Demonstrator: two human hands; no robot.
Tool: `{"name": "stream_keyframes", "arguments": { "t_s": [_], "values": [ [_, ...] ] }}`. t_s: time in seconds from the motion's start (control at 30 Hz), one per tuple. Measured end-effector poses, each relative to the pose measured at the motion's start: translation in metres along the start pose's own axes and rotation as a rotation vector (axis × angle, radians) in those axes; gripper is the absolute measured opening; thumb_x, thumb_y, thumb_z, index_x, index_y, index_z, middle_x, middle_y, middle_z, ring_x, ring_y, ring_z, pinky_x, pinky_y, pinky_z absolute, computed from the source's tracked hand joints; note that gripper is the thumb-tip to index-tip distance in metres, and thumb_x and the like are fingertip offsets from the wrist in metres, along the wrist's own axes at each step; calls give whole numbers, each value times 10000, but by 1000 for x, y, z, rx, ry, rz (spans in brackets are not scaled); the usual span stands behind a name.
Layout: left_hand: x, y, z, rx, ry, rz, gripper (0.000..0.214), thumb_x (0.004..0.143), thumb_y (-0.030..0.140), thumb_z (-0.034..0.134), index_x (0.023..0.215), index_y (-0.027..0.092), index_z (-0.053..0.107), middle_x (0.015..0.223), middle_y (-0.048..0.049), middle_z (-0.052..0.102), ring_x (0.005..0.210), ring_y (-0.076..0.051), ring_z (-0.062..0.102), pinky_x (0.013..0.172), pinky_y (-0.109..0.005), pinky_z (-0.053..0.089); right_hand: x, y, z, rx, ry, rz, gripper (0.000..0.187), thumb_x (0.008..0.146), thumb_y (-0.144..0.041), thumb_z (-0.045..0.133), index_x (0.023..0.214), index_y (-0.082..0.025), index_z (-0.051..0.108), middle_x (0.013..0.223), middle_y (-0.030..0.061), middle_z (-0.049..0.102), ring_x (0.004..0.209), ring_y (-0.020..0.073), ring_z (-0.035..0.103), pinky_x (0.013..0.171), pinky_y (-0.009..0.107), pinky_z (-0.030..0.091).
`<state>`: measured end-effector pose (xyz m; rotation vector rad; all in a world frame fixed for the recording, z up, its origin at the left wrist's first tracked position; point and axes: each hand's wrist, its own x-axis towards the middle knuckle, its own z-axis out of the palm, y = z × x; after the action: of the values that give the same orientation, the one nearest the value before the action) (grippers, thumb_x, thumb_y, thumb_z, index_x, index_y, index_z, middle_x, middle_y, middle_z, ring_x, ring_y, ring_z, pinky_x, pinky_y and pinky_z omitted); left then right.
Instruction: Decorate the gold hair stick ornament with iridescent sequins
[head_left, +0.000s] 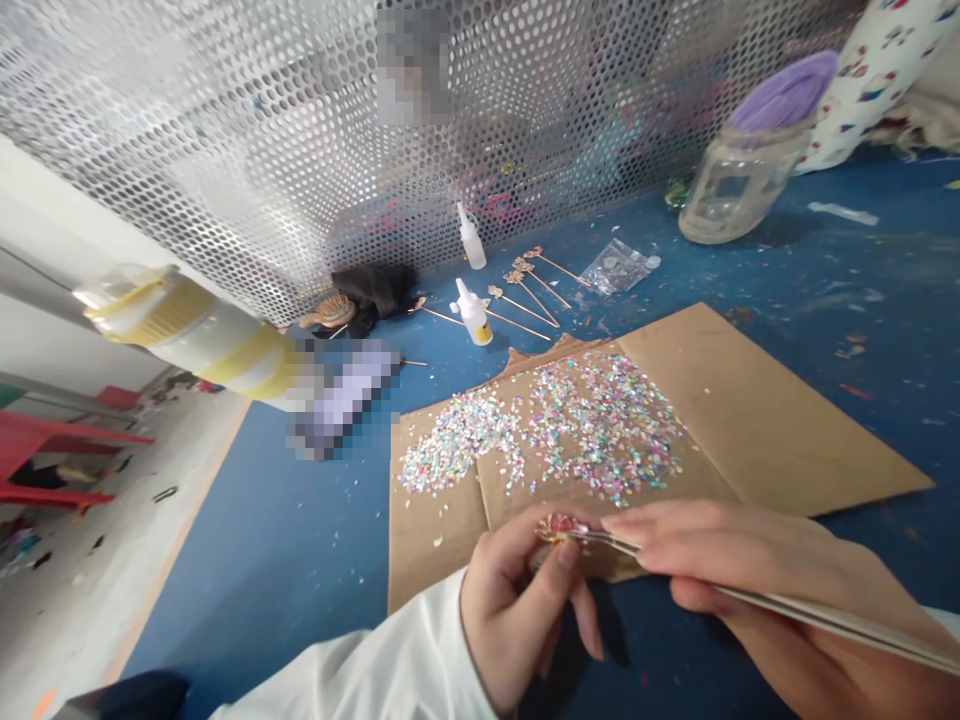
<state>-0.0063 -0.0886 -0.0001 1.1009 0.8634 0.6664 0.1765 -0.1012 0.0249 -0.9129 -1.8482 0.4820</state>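
My left hand pinches a small pink and gold ornament between thumb and forefinger, low in the head view. My right hand is closed round metal tweezers, whose tips touch the ornament or lie right beside it. My fingers hide part of the ornament. Just beyond both hands, a cardboard sheet bears many loose shiny sequins in two spreads. Farther back lie several thin gold hairpins with decorated ends.
Two small glue bottles stand behind the cardboard, near a clear plastic bag. A hairbrush and black cloth lie at back left. At the right is a jar with a purple lid. A perforated metal screen borders the blue table.
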Motion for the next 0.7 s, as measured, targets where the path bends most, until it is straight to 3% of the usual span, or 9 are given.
{"name": "stream_keyframes", "arguments": {
  "t_s": [0.27,0.7],
  "values": [
    [0,-1,-1,25,-5,-7,327,863,418,405,998,148,533,443,22,564,232,6,286,231,-60,183,-6,2,1,-18,-41,28,134,909,-182,456,916,-163,589,962,9,631,935,90,578,869,104,433],
    [1,-2,-3,44,-29,25,306,870,403,399,995,159,535,443,29,562,238,5,289,236,-56,195,-11,7,7,200,40,158,173,843,-71,512,951,-185,585,986,12,611,933,146,567,849,232,458]
  ]
}}
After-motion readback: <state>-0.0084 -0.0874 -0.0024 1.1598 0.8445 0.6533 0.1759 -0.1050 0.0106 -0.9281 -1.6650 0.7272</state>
